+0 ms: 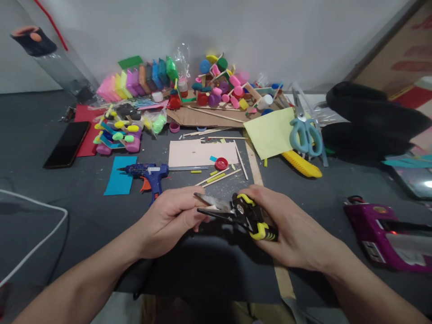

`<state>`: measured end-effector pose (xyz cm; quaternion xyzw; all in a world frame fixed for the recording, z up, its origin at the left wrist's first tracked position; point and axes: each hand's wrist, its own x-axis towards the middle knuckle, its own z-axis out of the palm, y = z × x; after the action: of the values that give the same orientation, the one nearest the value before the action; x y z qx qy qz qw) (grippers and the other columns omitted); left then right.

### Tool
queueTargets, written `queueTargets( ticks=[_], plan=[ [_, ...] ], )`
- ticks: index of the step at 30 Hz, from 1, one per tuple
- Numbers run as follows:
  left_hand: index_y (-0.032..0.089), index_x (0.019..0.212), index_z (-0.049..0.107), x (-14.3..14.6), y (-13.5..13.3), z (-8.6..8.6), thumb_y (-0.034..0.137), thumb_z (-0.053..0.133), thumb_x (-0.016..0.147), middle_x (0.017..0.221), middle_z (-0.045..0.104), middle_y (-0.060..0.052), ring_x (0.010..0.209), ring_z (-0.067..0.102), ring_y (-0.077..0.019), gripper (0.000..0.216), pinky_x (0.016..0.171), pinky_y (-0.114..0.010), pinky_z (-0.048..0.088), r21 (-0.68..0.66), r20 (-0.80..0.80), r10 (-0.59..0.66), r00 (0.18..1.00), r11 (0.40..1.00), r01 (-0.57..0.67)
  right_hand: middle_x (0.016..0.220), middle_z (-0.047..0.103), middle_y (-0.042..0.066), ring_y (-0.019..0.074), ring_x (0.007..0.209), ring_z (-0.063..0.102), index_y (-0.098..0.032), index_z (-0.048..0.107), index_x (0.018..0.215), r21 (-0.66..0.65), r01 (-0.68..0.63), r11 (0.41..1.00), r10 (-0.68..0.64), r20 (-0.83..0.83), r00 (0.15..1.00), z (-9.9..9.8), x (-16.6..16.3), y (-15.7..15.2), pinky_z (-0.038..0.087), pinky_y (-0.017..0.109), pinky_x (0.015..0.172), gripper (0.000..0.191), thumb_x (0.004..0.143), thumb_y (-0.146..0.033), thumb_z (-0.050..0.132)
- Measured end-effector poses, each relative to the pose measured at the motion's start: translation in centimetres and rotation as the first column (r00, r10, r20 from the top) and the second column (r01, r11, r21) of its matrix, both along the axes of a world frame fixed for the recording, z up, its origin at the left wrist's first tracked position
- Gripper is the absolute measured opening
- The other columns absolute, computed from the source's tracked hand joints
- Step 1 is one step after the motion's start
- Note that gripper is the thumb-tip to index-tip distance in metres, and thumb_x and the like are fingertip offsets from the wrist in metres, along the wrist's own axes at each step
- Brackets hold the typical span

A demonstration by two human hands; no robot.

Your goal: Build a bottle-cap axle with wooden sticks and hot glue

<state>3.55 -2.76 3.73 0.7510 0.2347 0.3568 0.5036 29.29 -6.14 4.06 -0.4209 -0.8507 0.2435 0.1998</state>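
The left hand [175, 220] is just on the near side of the glue gun [150, 171], the landmark here, its thumb and fingers pinched on a pale stick [212, 208]. Most of that piece is hidden by the fingers, so its full length cannot be told. The right hand [286, 225], nearer the person and to the right of the glue gun, has its fingers wrapped around the handles of the yellow-and-black shears [240, 210]. The blades stand apart, pointing toward the left hand, and the stick appears to lie between them.

The step in hand looks like trimming the stick, with the cut not yet made. Closing the blades would call for a steady pinch, the stick square to the edges, and the left fingertips clear of the blades, which are very near them.

The glue gun's nozzle lies over a blue sheet [120, 185]. Right of the gun are a pale board [185, 153], a red cap [221, 163] and loose thin sticks; farther right is a yellow knife [305, 165]. Left of it is a phone [67, 146].
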Motion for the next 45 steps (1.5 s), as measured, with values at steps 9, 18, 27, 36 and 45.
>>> queueTargets(
  ticks=[9, 18, 27, 36, 45],
  plan=[
    [0.016, 0.076, 0.064, 0.14, 0.13, 0.27, 0.024, 0.047, 0.102, 0.069, 0.061, -0.003, 0.066, 0.058, -0.0131, 0.032, 0.061, -0.023, 0.045, 0.029, -0.029, 0.001, 1.000, 1.000, 0.000, 0.099, 0.066, 0.008, 0.0211, 0.083, 0.064, -0.019, 0.053, 0.113, -0.058, 0.001, 0.998, -0.002, -0.026, 1.000, -0.08, -0.03, -0.23, 0.054, 0.033, 0.073, 0.041, 0.073, -0.015, 0.055],
    [0.017, 0.090, 0.068, 0.21, 0.27, 0.15, 0.022, 0.049, 0.101, 0.079, 0.067, -0.005, 0.075, 0.061, -0.0143, 0.022, 0.069, -0.024, 0.048, 0.207, 0.007, 0.025, 1.000, 0.978, -0.026, 0.099, 0.068, 0.009, 0.0221, 0.083, 0.067, -0.020, 0.053, 0.111, -0.059, 0.004, 0.998, -0.005, -0.010, 1.000, -0.02, -0.11, -0.48, 0.054, 0.032, 0.072, 0.040, 0.072, -0.015, 0.056],
    [0.016, 0.089, 0.064, 0.20, 0.44, 0.29, 0.019, 0.047, 0.100, 0.075, 0.067, -0.006, 0.070, 0.060, -0.0152, 0.021, 0.065, -0.025, 0.047, 0.373, -0.059, 0.081, 0.995, 0.926, -0.053, 0.098, 0.068, 0.010, 0.0232, 0.082, 0.067, -0.019, 0.054, 0.111, -0.030, 0.018, 0.999, -0.018, 0.001, 1.000, -0.14, 0.00, -0.38, 0.055, 0.033, 0.071, 0.038, 0.073, -0.017, 0.056],
    [0.018, 0.096, 0.064, 0.00, 0.21, 0.09, 0.013, 0.050, 0.097, 0.083, 0.070, -0.006, 0.074, 0.062, -0.0151, 0.015, 0.067, -0.025, 0.049, 0.458, -0.093, 0.159, 0.983, 0.883, -0.100, 0.094, 0.066, 0.008, 0.0224, 0.078, 0.064, -0.019, 0.054, 0.109, -0.010, 0.022, 1.000, -0.022, -0.003, 1.000, -0.06, 0.20, -0.30, 0.054, 0.033, 0.069, 0.035, 0.074, -0.016, 0.057],
    [0.017, 0.083, 0.063, 0.34, -0.20, -0.21, 0.012, 0.049, 0.096, 0.071, 0.065, -0.005, 0.067, 0.061, -0.0158, 0.020, 0.062, -0.026, 0.047, 0.455, -0.079, 0.198, 0.977, 0.879, -0.141, 0.087, 0.065, 0.009, 0.0255, 0.074, 0.064, -0.019, 0.050, 0.108, 0.172, 0.021, 0.985, -0.030, 0.046, 0.999, -0.69, 0.20, -0.41, 0.053, 0.036, 0.065, 0.030, 0.079, -0.017, 0.052]
  ],
)
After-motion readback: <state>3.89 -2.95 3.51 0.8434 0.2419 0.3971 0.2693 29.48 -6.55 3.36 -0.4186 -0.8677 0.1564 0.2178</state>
